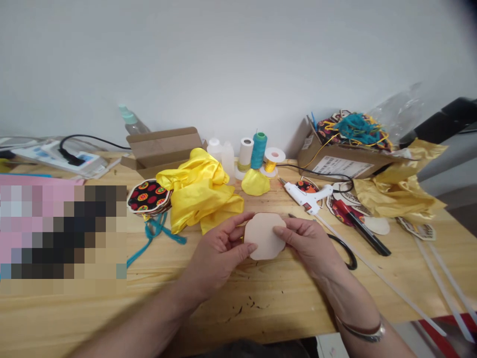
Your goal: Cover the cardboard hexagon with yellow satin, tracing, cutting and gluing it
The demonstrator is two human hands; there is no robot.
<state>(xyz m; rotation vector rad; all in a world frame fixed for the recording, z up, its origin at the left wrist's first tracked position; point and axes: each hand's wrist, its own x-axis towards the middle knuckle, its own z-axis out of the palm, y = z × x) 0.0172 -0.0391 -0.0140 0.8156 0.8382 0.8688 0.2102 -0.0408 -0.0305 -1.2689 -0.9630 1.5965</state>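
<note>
Pad: a pale scalloped pad (pixel 264 236), foam or felt by the look of it, lies between the hands, just above the surface's near edge, its face turned up. It is nearly round, with no clear long axis.

Left hand: the left hand (pixel 219 243) comes in from the lower left, palm down, and pinches the pad's left edge between fingertips and thumb.

Right hand: the right hand (pixel 305 243) comes in from the lower right, palm down, its fingers laid over the pad's right edge. Neither hand is clearly nearer; each grips one side.

Arms: both forearms angle inward toward the pad, with a bracelet (pixel 361 330) on the right wrist.

Surface: a wooden surface (pixel 261 318) carries everything in view.

Nearby: black-handled scissors (pixel 345 251) lie just beside the right hand, below a white glue gun (pixel 307 196). Yellow satin (pixel 197 194) bunches beyond the left hand, next to a patterned fabric octagon (pixel 149 196) and teal cord (pixel 156 233). Thread spools (pixel 259 150) stand farther back, near a cardboard box (pixel 335 159).
</note>
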